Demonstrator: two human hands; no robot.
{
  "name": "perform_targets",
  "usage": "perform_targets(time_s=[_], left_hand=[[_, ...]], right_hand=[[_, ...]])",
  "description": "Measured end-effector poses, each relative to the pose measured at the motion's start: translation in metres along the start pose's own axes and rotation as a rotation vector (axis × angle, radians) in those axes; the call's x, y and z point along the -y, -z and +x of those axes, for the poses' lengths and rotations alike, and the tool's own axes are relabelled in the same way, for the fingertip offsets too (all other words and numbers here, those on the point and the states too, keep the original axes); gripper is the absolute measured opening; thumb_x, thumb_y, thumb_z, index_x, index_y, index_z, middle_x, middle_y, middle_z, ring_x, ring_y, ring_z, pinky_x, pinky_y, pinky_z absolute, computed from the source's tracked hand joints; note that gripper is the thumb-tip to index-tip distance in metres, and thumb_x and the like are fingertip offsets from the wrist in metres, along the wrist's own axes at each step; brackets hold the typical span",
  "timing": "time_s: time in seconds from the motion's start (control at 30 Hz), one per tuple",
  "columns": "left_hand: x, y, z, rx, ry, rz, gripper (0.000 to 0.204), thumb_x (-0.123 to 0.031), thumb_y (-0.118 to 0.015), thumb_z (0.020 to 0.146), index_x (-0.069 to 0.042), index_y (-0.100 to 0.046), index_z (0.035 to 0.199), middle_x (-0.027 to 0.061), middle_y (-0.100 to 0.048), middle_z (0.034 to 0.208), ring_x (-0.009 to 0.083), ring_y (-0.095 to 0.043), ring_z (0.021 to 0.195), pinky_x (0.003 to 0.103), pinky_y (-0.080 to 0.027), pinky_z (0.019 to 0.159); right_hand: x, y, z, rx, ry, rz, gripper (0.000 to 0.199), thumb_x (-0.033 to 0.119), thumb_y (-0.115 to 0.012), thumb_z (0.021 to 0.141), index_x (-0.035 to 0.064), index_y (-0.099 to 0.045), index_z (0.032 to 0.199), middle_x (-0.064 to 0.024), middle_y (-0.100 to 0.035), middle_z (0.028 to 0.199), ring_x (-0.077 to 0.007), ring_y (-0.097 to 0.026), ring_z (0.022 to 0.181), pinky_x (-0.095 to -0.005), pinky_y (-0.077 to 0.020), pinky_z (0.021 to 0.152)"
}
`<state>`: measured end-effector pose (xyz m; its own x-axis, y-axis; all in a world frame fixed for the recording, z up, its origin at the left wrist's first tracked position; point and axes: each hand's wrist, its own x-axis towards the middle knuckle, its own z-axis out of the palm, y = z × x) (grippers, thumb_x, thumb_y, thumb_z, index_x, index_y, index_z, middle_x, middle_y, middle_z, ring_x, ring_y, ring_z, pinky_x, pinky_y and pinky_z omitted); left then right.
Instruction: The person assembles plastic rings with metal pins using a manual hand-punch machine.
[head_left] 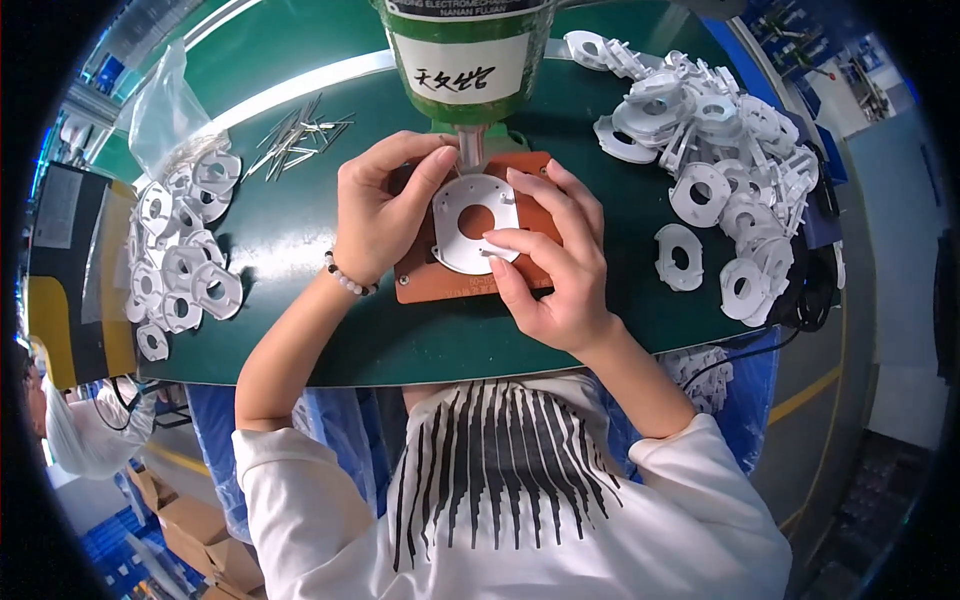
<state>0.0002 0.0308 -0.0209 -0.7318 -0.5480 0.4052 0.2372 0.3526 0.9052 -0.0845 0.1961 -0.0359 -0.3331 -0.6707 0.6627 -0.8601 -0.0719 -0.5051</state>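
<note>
A white plastic ring-shaped part [472,222] with a round centre hole lies on a brown base plate [420,285] under the ram [470,148] of a green press machine [468,60]. My left hand [385,205] pinches the part's upper left edge, thumb and forefinger close to the ram. My right hand [550,255] presses on the part's right and lower edge with its fingertips. A bead bracelet [345,278] sits on my left wrist.
A heap of white plastic parts [715,150] lies at the right of the green table [300,250]. Another pile of similar parts [180,250] lies at the left, beside a clear plastic bag [165,105]. Several thin metal pins [295,135] lie behind my left hand.
</note>
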Motion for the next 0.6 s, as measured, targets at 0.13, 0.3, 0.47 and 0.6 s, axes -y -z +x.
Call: perform_targets(time_s=[0.13,0.3,0.47,0.6], left_hand=[[-0.0013,0.0019,-0.0008,0.017,0.011,0.052,0.012,-0.006,-0.063,0.082,0.003,-0.065,0.089,0.0061,-0.064,0.076,0.0066,-0.058,0.069,0.021,-0.047,0.062],[0.0005,0.0059,-0.0013,0.134,0.054,0.14,0.014,-0.002,-0.055,0.087,0.004,-0.063,0.097,0.0061,-0.064,0.093,0.0073,-0.057,0.081,0.021,-0.048,0.072],[-0.0006,0.0058,0.0001,0.148,0.047,0.155,0.014,-0.001,-0.056,0.086,0.004,-0.064,0.096,0.0061,-0.065,0.092,0.0075,-0.057,0.08,0.021,-0.048,0.071],[-0.0014,0.0058,0.0008,0.147,0.039,0.182,0.013,-0.001,-0.056,0.085,0.003,-0.065,0.095,0.0058,-0.065,0.091,0.0078,-0.057,0.079,0.021,-0.048,0.071]], right_hand=[[-0.0018,-0.001,-0.0026,0.003,0.006,0.007,0.015,0.017,-0.064,0.073,0.0082,-0.065,0.085,-0.0134,-0.048,0.126,-0.0351,-0.034,0.124,-0.0442,-0.0243,0.103],[0.0023,0.0014,0.0,-0.003,-0.018,-0.008,0.014,0.013,-0.063,0.071,0.0074,-0.068,0.083,-0.0153,-0.053,0.12,-0.0339,-0.037,0.122,-0.0406,-0.0297,0.1],[0.0014,0.0008,-0.0002,-0.003,-0.021,0.005,0.014,0.012,-0.063,0.071,0.0072,-0.068,0.083,-0.0153,-0.053,0.12,-0.034,-0.037,0.121,-0.0406,-0.0301,0.1],[0.0011,0.0001,0.0002,-0.01,-0.013,0.022,0.014,0.012,-0.063,0.071,0.007,-0.068,0.083,-0.0154,-0.054,0.12,-0.0337,-0.039,0.12,-0.0404,-0.0308,0.1]])
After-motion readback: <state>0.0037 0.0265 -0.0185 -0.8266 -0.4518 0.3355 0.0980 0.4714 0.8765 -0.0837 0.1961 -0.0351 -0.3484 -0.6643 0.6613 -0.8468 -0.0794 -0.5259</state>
